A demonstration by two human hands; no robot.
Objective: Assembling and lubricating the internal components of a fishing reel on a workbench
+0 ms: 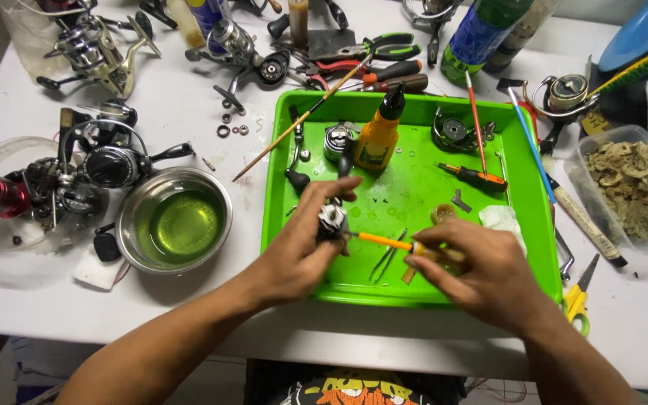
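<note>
My left hand (303, 247) grips a small black-and-silver reel part (332, 219) over the green tray (279, 225). In my right hand (481, 274) is an orange-handled screwdriver (384, 241), its tip touching the part. On the tray lie an orange oil bottle with a black nozzle (379, 135), a second small screwdriver (474, 176), tweezers (388, 259), a reel body (451, 131), a silver spool (337, 141) and a crumpled tissue (500, 219).
A steel bowl of yellow-green liquid (176, 219) stands left of the tray. Fishing reels (106, 161) and parts crowd the table's left and back. Pliers (373, 51), brushes (526, 139), yellow scissors (579, 296) and a plastic tub of beige scraps (628, 187) sit around the tray.
</note>
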